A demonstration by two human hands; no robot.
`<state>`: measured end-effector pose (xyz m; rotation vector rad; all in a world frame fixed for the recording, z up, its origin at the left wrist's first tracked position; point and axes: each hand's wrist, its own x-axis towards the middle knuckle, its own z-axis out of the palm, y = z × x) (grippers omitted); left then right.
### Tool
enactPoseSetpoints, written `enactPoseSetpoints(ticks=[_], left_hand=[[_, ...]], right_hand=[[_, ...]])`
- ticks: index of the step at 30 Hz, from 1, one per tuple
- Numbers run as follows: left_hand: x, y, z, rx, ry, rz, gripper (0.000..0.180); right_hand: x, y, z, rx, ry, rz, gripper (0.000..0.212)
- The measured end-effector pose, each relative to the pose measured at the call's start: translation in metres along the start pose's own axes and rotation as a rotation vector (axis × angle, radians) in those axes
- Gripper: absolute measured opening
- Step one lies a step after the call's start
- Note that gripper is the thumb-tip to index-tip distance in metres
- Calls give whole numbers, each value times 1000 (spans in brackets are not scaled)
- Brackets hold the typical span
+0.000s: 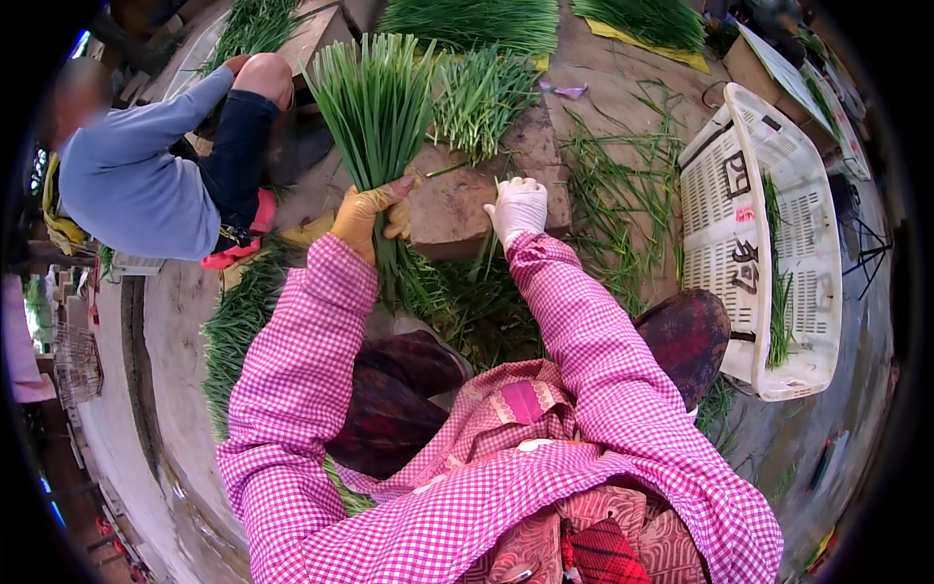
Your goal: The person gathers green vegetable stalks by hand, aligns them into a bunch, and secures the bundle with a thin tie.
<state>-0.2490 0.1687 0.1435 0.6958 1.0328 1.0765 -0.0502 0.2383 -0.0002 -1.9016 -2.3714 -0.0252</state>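
Observation:
My left hand (370, 216), in a yellowish glove with bare fingertips, is closed round a thick bundle of garlic chives (375, 112). The bundle stands nearly upright, with its green ends fanned out above the fist. At the front right of a worn block (448, 209), my right hand (519, 206) in a white glove is closed. A few green blades show just above and below that fist, seemingly gripped in it. On the block's far part lies a loose pile of chives (482, 102).
A white slatted plastic crate (764, 229) stands tilted at the right with some blades inside. Loose chives (623, 195) litter the floor before it. More chives (477, 21) lie in heaps at the back. Another person (146, 170) sits low at the left.

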Motion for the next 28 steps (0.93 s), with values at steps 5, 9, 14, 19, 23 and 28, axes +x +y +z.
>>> enactPoseSetpoints(ticks=[5, 9, 14, 19, 23, 28], left_hand=[[3, -1, 0, -25, 77, -34, 20], [7, -6, 4, -50, 125, -43, 21], [15, -12, 12, -7, 141, 7, 27], [15, -12, 42, 24, 47, -6, 28], [8, -5, 40, 53, -56, -5, 29], [-17, 27, -7, 521, -30, 356, 34]], right_hand=[[5, 19, 13, 142, 30, 16, 19], [20, 43, -8, 1375, -143, 301, 22], [5, 50, -80, 2012, -233, 300, 8], [-12, 48, -125, 2274, -230, 247, 9], [-19, 55, -154, 2038, -124, 173, 12], [-18, 80, -206, 1453, 44, -231, 22]])
